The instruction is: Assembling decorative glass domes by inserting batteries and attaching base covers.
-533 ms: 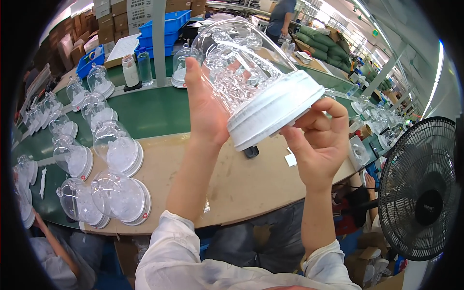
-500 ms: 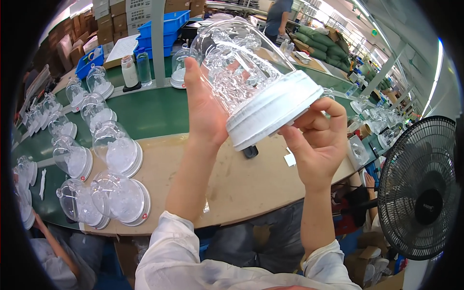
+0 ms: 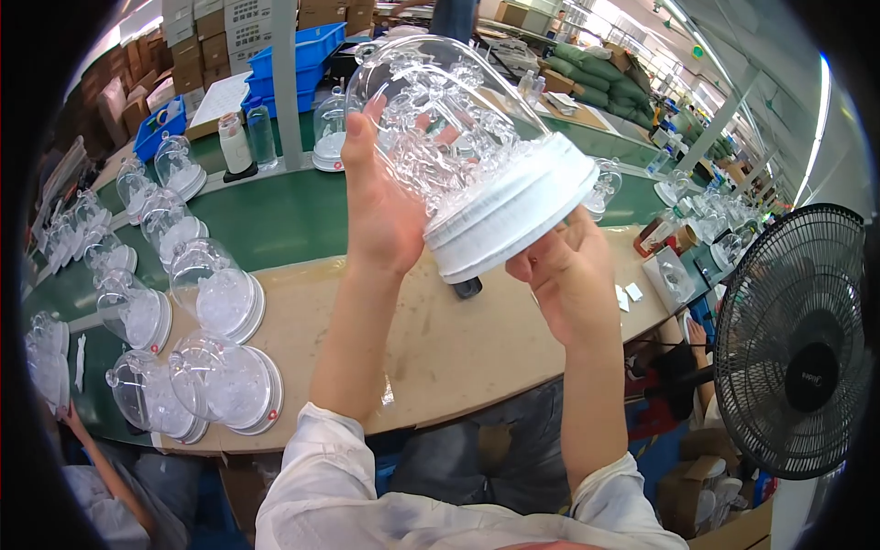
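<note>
A clear glass dome ornament (image 3: 458,137) with glassy figures inside is held up before me, tilted, its white round base (image 3: 513,211) toward my lower right. My left hand (image 3: 380,215) is closed round the dome's left side, thumb up, its other fingers seen through the glass. At the underside of the base, my right hand (image 3: 573,284) has its fingers bent and pinched together; what they hold there is hidden. Below the base, a small black object (image 3: 467,288) lies on the brown board (image 3: 440,357).
Several similar domes (image 3: 220,293) stand at the left. Behind the board runs a green surface (image 3: 293,220) with a white bottle (image 3: 235,144). A black fan (image 3: 793,339) stands at the right. Another person's hand (image 3: 69,414) touches a dome at the far left.
My right hand has turned and moved left beneath the base, its fingers now tucked closer under it. The ornament stays raised in my left hand. The view has shifted slightly.
</note>
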The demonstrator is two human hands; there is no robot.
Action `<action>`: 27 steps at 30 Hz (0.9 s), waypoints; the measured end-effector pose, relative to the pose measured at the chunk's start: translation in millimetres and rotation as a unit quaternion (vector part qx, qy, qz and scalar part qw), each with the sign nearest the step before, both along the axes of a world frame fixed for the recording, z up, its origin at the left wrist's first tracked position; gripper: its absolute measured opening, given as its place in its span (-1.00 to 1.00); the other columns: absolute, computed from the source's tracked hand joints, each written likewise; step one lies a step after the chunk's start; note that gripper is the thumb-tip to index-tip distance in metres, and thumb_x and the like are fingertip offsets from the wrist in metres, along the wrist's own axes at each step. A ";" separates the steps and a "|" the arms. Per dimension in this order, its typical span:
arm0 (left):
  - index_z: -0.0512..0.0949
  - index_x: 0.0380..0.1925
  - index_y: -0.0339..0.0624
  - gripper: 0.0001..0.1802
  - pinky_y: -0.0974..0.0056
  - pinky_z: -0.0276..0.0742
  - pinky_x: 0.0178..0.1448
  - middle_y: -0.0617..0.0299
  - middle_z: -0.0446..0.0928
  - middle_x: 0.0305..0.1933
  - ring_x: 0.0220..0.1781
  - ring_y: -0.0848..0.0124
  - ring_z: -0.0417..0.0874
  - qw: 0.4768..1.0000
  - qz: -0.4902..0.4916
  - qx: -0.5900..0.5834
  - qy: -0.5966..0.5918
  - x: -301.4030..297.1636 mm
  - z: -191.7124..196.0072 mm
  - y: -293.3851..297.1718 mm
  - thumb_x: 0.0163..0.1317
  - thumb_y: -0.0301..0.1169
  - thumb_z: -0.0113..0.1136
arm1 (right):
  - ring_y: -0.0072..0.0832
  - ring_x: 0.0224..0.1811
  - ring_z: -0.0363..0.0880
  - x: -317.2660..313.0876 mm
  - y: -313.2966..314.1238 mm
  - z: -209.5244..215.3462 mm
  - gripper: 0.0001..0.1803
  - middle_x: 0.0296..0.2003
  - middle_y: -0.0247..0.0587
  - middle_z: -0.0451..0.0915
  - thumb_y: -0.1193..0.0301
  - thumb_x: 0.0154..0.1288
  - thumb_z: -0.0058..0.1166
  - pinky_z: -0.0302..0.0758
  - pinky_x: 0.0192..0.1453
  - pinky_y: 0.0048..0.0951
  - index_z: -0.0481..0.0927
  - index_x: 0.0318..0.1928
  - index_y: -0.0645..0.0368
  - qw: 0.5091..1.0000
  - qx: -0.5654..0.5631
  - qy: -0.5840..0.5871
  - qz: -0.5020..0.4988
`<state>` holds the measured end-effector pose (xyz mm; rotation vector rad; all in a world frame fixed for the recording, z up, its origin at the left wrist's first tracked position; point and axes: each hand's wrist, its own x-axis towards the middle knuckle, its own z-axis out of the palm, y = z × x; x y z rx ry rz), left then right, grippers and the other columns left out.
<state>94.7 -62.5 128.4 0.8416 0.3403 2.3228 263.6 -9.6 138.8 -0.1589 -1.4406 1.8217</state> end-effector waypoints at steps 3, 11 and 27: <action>-0.09 0.44 -0.01 0.06 -0.23 0.38 0.28 -0.09 0.12 0.35 0.39 -0.04 0.25 1.000 -0.016 0.004 0.020 3.5 1.0 2.4 0.16 0.35 0.09 | -0.52 -0.35 0.57 4.2 9.7 -11.2 -0.15 -0.19 -0.24 0.59 0.09 0.05 0.44 0.46 -0.36 -0.46 0.30 0.18 0.34 0.999 -0.008 -0.045 0.030; -0.09 0.44 0.01 0.06 -0.23 0.37 0.28 -0.09 0.11 0.36 0.41 -0.04 0.22 1.000 -0.021 -0.004 0.009 9.1 -1.4 6.2 0.16 0.36 0.08 | -0.47 -0.28 0.59 7.3 9.8 -16.8 -0.28 -0.15 -0.22 0.59 0.03 0.20 0.29 0.52 -0.27 -0.37 0.34 0.12 0.32 0.998 0.041 -0.039 -0.001; 0.01 0.42 -0.29 0.21 0.04 0.25 0.41 -0.10 0.18 0.40 0.37 0.06 0.29 0.857 0.421 -0.047 0.292 -38.9 -28.8 34.8 -0.14 -0.26 0.63 | -0.50 -0.32 0.57 30.6 10.6 -190.5 -0.47 -0.31 -0.24 0.54 0.24 0.53 -0.10 0.50 -0.17 -0.49 0.13 0.33 0.24 0.975 -0.016 -0.147 -0.164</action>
